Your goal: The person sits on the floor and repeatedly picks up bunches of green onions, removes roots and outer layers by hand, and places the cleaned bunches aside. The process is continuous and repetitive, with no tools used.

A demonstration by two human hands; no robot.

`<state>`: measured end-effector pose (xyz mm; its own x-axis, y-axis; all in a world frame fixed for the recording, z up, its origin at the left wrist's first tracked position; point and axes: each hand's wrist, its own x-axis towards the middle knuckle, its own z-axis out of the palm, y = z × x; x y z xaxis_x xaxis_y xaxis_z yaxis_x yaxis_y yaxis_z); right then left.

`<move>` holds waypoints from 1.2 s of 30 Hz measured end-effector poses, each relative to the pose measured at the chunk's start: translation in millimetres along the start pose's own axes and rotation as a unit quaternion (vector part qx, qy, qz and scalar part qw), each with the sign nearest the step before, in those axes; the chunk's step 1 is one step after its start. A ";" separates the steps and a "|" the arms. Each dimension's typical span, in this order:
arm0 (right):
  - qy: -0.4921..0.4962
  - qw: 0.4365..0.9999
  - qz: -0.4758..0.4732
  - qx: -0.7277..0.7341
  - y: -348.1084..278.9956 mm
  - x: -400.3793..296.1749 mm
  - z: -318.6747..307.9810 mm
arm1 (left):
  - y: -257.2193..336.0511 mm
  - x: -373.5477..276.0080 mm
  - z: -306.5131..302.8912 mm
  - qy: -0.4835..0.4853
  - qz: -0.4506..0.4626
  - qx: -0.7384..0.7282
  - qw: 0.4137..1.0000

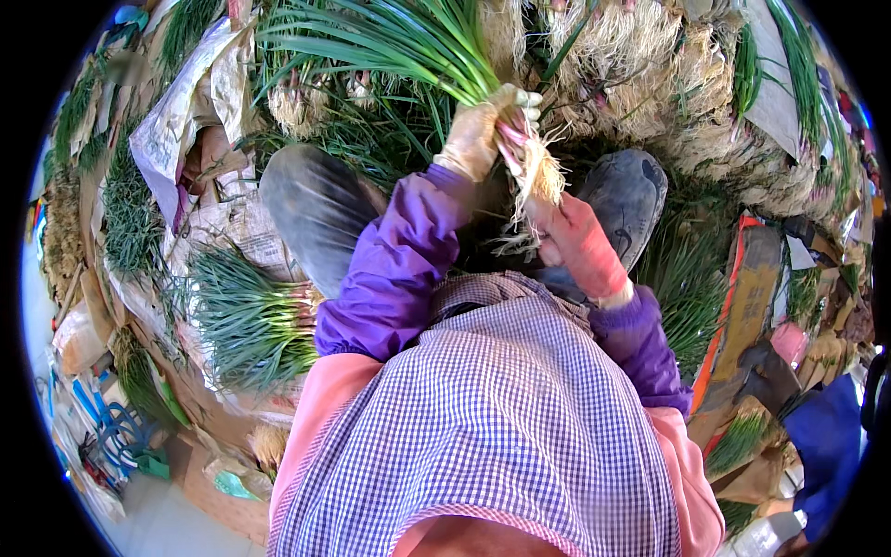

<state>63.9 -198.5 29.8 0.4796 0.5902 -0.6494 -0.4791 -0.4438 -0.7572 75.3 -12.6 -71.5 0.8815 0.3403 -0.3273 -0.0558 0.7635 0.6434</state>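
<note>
My left hand (pixel 480 132), in a pale soiled glove, is closed around a bunch of spring onions (pixel 445 63). Their long green leaves fan out up and to the left. Pinkish lower stems (pixel 511 143) and stringy pale roots (pixel 546 174) point down towards my right hand. My right hand (pixel 581 240), in a reddish glove, is at the root ends with its fingers bent. Whether it grips the roots is hidden. Loose root strands (pixel 518 244) hang just left of its fingers. Both hands are between my knees, above the lap of my checked apron (pixel 515 390).
A heap of rooted spring onions (pixel 612 69) rises beyond my right knee. Trimmed-looking bundles (pixel 257 317) lie on a printed sack (pixel 243 223) at my left. Loose leaves (pixel 689 292) cover the ground at right, beside a taped cardboard piece (pixel 741 313). Blue straps (pixel 118 425) lie lower left.
</note>
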 end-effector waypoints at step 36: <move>0.340 0.694 -0.282 -0.568 -259.5 217.6 -7.6 | 112.6 -82.4 -26.8 -0.250 0.041 -0.439 0.862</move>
<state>298.1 40.0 84.5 0.7768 0.6026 0.1829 0.6297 -0.7454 -0.2189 -16.2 60.0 9.3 0.9373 0.3016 0.1746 -0.2676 0.9438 -0.1937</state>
